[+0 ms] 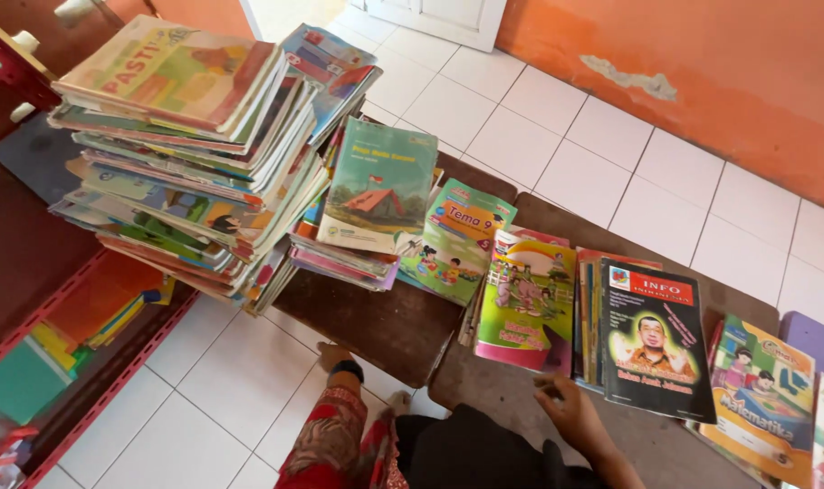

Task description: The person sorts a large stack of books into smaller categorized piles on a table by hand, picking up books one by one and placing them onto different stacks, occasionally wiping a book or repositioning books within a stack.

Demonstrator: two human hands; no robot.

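Where bare table (512, 407) opens, the hand (570, 412) touches the pink book's (527, 308) edge.

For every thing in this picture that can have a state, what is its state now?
tall book stack: leaning, covers closed
green book with tent: closed, lying on top of a small pile
pink and green book: closed, lower corner beside the fingers
black book: closed, face up
right hand: open, fingers at the pink and green book
left hand: not in view
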